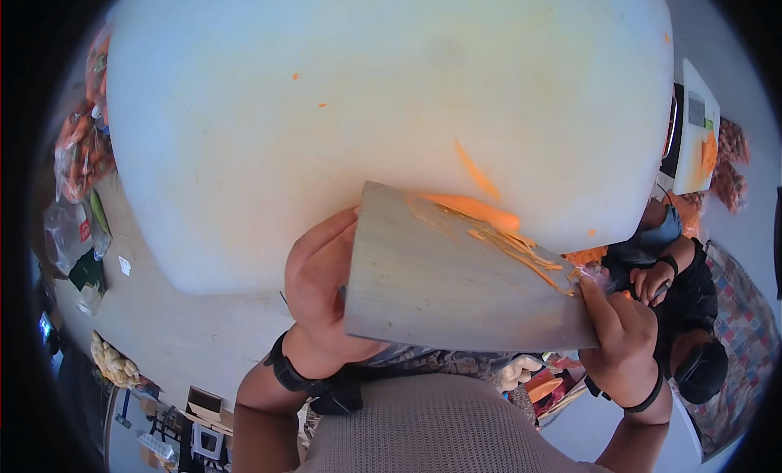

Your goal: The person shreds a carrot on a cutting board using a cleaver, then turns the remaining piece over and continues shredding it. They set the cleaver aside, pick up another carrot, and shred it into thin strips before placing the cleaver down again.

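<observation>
A broad cleaver (456, 286) is held tilted over the near edge of the white cutting board (391, 90), its flat face toward me. My left hand (322, 269) is closed at the blade's left end, where a dark bit of what looks like the handle shows; the blade hides most of its fingers. At the far right corner of the blade, my right hand (619, 322) grips the metal with bent fingers. Thin carrot shreds (529, 257) cling to the blade's upper face. Just behind the blade lies a carrot piece (476, 210), with a thin carrot slice (478, 172) beyond it.
Small orange crumbs (322, 105) dot the board. Bags of carrots (81, 151) stand on the left, others (731, 164) at the far right. A co-worker (684, 310) in dark clothes works close on the right, near another cutting board (696, 135) holding carrot.
</observation>
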The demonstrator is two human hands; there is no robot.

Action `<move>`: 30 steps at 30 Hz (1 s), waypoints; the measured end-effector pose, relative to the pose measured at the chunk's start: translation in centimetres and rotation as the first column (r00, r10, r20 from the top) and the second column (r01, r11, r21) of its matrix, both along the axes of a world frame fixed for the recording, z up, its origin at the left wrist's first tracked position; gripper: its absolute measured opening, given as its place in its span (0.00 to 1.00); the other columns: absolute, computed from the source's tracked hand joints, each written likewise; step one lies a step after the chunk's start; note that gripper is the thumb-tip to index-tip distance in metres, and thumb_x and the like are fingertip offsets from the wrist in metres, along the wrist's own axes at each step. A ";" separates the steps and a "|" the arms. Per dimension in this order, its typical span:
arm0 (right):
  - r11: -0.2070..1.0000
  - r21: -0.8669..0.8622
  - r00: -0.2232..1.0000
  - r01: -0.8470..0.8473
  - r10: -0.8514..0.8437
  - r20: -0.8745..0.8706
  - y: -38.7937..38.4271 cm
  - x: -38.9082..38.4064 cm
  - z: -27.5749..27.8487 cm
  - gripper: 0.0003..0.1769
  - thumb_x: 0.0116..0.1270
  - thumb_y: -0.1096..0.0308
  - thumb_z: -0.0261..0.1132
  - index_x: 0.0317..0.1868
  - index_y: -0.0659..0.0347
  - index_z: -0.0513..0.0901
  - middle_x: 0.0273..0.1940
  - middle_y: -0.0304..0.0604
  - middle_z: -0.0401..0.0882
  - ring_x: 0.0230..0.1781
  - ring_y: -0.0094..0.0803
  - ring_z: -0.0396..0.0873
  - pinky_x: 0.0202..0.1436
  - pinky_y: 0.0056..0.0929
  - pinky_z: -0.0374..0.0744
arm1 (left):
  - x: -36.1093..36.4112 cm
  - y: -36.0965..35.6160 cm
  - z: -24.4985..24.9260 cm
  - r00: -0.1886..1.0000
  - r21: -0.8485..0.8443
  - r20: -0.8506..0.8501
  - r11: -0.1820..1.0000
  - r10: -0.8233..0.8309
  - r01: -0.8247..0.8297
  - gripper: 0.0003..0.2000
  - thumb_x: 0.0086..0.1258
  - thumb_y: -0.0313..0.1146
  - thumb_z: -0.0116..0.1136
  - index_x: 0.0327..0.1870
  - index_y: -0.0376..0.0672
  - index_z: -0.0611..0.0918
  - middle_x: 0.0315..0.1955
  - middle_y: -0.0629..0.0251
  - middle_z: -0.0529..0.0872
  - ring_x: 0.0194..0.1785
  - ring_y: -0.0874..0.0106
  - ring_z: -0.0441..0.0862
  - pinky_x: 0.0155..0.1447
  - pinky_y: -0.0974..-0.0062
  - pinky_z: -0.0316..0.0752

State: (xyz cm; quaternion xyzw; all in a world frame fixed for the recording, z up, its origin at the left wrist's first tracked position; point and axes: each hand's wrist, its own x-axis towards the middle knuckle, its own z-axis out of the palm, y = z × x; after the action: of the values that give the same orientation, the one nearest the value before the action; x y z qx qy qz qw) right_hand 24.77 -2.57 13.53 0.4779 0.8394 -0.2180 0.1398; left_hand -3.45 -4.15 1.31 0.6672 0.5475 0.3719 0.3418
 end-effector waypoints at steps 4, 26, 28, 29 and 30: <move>0.998 0.052 0.997 -0.042 0.045 -0.061 1.6 -1.6 -1.6 0.41 0.29 0.74 0.65 0.55 0.72 0.77 0.24 0.40 0.66 0.19 0.33 0.71 0.21 0.31 0.69 | -0.4 -1.2 -0.8 1.000 0.028 0.016 1.000 -0.009 0.008 0.21 0.53 0.35 0.70 0.48 0.38 0.82 0.49 0.55 0.80 0.52 0.57 0.78 0.53 0.66 0.73; 0.987 0.145 0.996 0.069 -0.061 -0.060 -0.5 -3.1 -0.1 0.30 0.38 0.81 0.66 0.49 0.69 0.80 0.23 0.45 0.72 0.21 0.41 0.74 0.25 0.36 0.73 | 0.4 0.4 0.0 0.966 0.296 -0.255 0.955 0.046 0.032 0.11 0.51 0.25 0.68 0.37 0.39 0.86 0.43 0.55 0.81 0.45 0.58 0.76 0.47 0.66 0.74; 0.984 0.175 0.998 -0.006 0.016 -0.054 -0.6 -2.0 0.0 0.31 0.40 0.77 0.63 0.52 0.72 0.79 0.21 0.38 0.67 0.18 0.30 0.71 0.20 0.29 0.69 | 0.4 0.3 0.1 0.967 0.269 -0.251 0.963 0.038 0.032 0.11 0.49 0.24 0.68 0.36 0.39 0.86 0.43 0.55 0.82 0.46 0.58 0.76 0.47 0.65 0.74; 0.989 0.147 0.999 0.002 0.006 -0.054 -0.6 -1.9 0.5 0.32 0.39 0.77 0.63 0.52 0.72 0.79 0.22 0.38 0.67 0.18 0.30 0.70 0.20 0.29 0.68 | 0.4 0.3 0.1 0.968 0.245 -0.249 0.969 0.034 0.029 0.11 0.48 0.24 0.67 0.36 0.40 0.86 0.43 0.56 0.82 0.46 0.58 0.76 0.47 0.65 0.74; 0.993 0.116 0.999 0.009 -0.002 -0.055 -0.6 -1.6 0.7 0.33 0.37 0.77 0.63 0.52 0.72 0.79 0.22 0.39 0.67 0.19 0.31 0.70 0.21 0.29 0.68 | 0.4 0.2 0.1 0.968 0.236 -0.250 0.971 0.033 0.027 0.11 0.48 0.24 0.67 0.36 0.40 0.86 0.43 0.56 0.82 0.46 0.58 0.76 0.47 0.65 0.74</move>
State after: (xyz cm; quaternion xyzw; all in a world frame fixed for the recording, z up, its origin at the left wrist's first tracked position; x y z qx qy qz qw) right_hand 23.16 -3.16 14.20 0.4814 0.8528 -0.1823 0.0883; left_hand -3.06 -3.90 1.40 0.7444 0.5390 0.3473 0.1864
